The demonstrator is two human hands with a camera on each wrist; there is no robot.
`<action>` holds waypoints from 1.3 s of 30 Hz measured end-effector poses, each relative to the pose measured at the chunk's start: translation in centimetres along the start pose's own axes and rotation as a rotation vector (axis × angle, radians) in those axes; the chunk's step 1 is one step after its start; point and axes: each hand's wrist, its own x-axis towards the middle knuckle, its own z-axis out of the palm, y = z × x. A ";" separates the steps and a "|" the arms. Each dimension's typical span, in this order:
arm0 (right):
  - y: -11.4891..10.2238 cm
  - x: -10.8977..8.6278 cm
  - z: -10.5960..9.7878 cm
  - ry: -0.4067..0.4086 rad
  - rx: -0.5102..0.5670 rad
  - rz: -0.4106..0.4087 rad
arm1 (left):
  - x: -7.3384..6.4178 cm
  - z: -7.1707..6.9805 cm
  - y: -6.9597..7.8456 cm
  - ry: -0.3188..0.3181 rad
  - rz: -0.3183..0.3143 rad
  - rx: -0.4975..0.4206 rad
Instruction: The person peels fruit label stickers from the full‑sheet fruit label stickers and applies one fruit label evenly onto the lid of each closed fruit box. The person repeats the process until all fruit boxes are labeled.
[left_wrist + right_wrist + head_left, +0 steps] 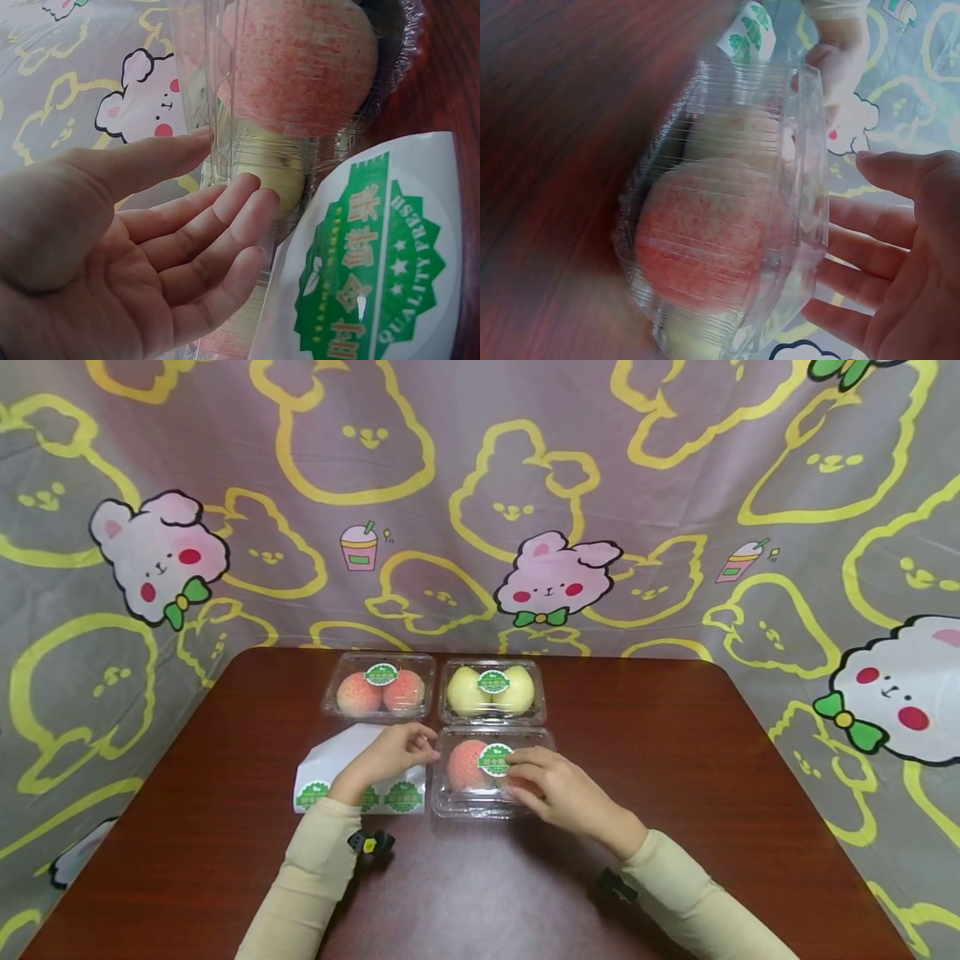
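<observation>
A clear plastic clamshell box (453, 807) with pink peaches (705, 240) in it sits at the front of the group, its lid down. On the lid is a round green-and-white sticker (492, 761). My right hand (566, 793) reaches over the lid from the right, fingertips at the sticker's right edge, fingers fairly straight. At the box's left side is my left hand (386, 758), its fingers loosely bent and nothing in its palm. Under that hand lies a white sheet of green stickers (405, 795), seen large in the left wrist view.
Behind stand two more stickered clear boxes: one with pink peaches (358, 695) at left, one with yellow-green fruit (513, 693) at right. The brown table (660, 735) ends at a patterned cloth (420, 527) hung behind and at the sides.
</observation>
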 end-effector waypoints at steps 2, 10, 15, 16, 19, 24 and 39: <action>0.1 0.0 -0.2 -0.006 0.036 0.026 | 0.0 -0.1 0.0 0.000 -0.005 0.002; 0.7 0.2 -0.7 0.054 0.165 0.104 | -0.2 -0.3 0.0 -0.014 0.010 0.024; 1.4 0.1 -0.8 0.075 0.229 0.170 | -0.3 -0.5 0.0 -0.024 0.010 0.022; 1.6 0.0 -0.9 0.078 0.237 0.191 | -0.3 -0.6 0.0 -0.028 0.009 0.021; 2.0 -0.2 -1.0 0.089 0.237 0.250 | -0.4 -0.6 0.1 -0.036 -0.001 0.019; 2.8 -0.6 -1.1 0.098 0.226 0.379 | -0.3 -0.6 0.1 -0.039 0.008 0.037; 4.7 -1.8 -1.0 -0.009 0.202 0.653 | -0.4 -0.5 -0.1 -0.048 0.051 0.056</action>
